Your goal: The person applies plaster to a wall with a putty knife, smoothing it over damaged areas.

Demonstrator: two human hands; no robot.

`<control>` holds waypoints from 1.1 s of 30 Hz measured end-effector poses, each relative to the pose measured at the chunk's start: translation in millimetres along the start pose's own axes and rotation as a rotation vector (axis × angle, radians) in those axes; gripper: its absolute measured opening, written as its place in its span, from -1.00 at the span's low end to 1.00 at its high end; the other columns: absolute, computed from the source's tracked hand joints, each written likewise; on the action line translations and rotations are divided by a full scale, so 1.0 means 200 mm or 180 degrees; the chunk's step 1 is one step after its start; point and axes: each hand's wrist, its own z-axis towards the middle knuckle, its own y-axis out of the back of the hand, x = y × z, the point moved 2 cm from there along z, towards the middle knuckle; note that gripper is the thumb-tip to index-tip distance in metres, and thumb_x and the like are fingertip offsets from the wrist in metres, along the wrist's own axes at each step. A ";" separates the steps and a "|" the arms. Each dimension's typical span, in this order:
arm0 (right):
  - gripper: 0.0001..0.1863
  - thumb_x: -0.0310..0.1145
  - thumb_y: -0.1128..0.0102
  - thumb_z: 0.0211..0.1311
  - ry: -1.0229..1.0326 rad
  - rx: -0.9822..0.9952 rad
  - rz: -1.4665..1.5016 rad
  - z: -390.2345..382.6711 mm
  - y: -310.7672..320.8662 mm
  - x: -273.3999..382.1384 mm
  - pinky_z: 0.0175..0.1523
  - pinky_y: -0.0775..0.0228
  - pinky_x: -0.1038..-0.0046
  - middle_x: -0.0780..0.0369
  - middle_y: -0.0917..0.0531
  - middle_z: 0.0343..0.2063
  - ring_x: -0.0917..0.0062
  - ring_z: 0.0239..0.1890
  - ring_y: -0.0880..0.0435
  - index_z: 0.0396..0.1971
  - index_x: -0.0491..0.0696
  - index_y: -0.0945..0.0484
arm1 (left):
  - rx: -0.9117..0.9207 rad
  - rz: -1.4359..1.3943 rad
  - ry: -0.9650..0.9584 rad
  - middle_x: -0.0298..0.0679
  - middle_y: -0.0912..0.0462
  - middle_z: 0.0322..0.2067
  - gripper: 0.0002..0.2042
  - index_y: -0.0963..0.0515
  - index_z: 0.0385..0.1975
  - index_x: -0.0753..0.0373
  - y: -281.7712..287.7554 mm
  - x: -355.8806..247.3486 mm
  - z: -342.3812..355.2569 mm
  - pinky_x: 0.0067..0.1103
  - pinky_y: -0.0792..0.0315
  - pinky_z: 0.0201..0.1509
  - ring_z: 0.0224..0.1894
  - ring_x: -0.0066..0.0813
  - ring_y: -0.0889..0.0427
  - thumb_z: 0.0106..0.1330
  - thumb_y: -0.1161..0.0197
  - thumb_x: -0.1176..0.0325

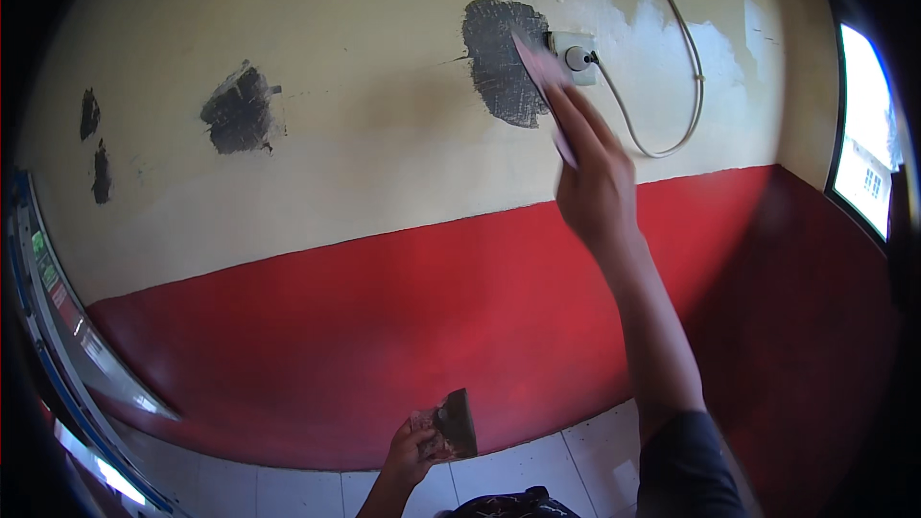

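My right hand (597, 182) reaches up to the cream wall (365, 58), its fingers closed round a pinkish flat putty spreader (539, 62), partly blurred. The blade lies over the right side of a large dark grey putty patch (492, 62), just left of a white wall socket (568, 41) with a round plug in it. Whether the blade's whole edge touches the wall cannot be told. Low down, my left hand (409, 456) grips a second putty spreader (458, 422), with dark grey putty on its face, held away from the wall.
A pale cable (696, 67) loops from the plug up the wall. Other dark patches (240, 110) mark the wall's left. Below runs a red painted band (336, 326), then white floor tiles (297, 491). A window (863, 144) is at right; a blue-edged frame (43, 326) stands at left.
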 end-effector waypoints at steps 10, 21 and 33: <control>-0.67 -0.37 0.00 0.22 0.0300 0.0526 -0.0770 -0.07 -0.59 -0.04 -0.17 -0.38 0.23 0.10 -0.53 -0.12 0.24 -0.16 -0.56 0.00 0.00 -0.43 | -0.0410 -0.0020 -0.0096 -0.12 -0.46 -0.05 -0.49 -0.14 0.16 0.24 0.06 -0.19 -0.10 -0.35 -0.64 -0.35 -0.16 -0.24 -0.60 0.15 0.06 0.59; -0.71 -0.47 0.00 0.19 0.0269 -0.0098 -0.0406 0.31 -0.44 -0.18 -0.29 -0.42 0.23 0.13 -0.60 -0.27 0.16 -0.33 -0.60 -0.06 -0.04 -0.45 | 0.0228 -0.0346 0.0092 -0.09 -0.46 -0.05 -0.49 -0.13 0.17 0.23 0.09 -0.15 -0.01 -0.25 -0.62 -0.33 -0.16 -0.20 -0.60 0.14 0.10 0.60; -0.86 -0.36 0.05 0.27 -0.0048 -0.0083 -0.0373 0.32 -0.34 -0.18 -0.39 -0.38 0.20 0.09 -0.59 -0.40 0.14 -0.46 -0.58 -0.28 -0.09 -0.42 | -0.0149 -0.0195 0.0202 -0.09 -0.46 -0.06 -0.51 -0.16 0.13 0.22 -0.13 -0.09 0.07 -0.28 -0.63 -0.27 -0.13 -0.17 -0.60 0.14 0.09 0.62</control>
